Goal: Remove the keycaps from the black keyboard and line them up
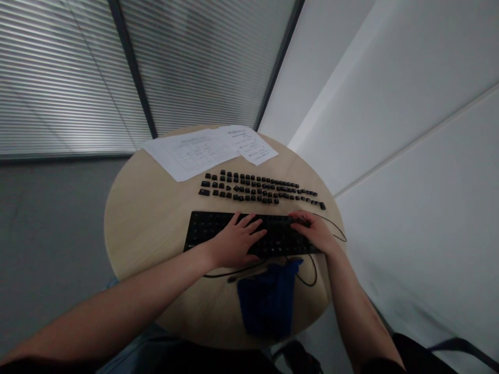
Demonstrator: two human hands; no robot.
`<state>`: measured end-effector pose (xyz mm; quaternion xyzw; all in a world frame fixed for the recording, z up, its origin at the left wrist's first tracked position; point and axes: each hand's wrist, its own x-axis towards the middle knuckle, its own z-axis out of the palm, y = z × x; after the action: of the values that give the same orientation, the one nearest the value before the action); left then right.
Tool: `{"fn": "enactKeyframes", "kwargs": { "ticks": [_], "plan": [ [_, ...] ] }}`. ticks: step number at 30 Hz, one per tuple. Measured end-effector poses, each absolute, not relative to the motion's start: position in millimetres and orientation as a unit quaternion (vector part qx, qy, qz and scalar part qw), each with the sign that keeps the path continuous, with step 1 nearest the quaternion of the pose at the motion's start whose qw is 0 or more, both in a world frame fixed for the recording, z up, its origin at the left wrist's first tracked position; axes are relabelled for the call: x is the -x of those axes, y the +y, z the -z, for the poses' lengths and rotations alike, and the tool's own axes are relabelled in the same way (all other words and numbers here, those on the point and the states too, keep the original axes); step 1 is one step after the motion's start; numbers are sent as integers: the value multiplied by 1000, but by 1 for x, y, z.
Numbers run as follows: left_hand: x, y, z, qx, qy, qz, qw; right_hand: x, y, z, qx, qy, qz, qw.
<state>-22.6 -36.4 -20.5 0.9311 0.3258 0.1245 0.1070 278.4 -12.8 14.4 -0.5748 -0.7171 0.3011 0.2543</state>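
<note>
A black keyboard (206,226) lies across the round table, and many of its key positions look bare and dark. My left hand (237,240) rests on its middle with fingers spread, holding nothing. Over the keyboard's right end, my right hand (316,232) is closed, thumb and fingertips drawn together near the upper edge. Whatever those fingertips may hold is too small and dark to make out. Beyond the keyboard, loose black keycaps (205,184) are set out in several uneven rows. Part of the keyboard is covered by both hands.
Printed paper sheets (191,156) overlap at the table's (132,218) far side. Close to me lies a blue cloth or pouch (268,306), beside a black cable (315,278) that loops near the keyboard. A white wall (409,171) stands on the right, window blinds (70,78) behind.
</note>
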Motion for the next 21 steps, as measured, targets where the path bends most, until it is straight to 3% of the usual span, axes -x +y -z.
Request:
{"fn": "enactKeyframes", "kwargs": {
  "ticks": [14, 21],
  "plan": [
    [28, -33, 14, -936, 312, -116, 118, -293, -16, -21, 569, -783, -189, 167],
    [29, -33, 16, -937, 312, -117, 105, -297, 35, -16, 585, -798, -85, 119]
  ]
}}
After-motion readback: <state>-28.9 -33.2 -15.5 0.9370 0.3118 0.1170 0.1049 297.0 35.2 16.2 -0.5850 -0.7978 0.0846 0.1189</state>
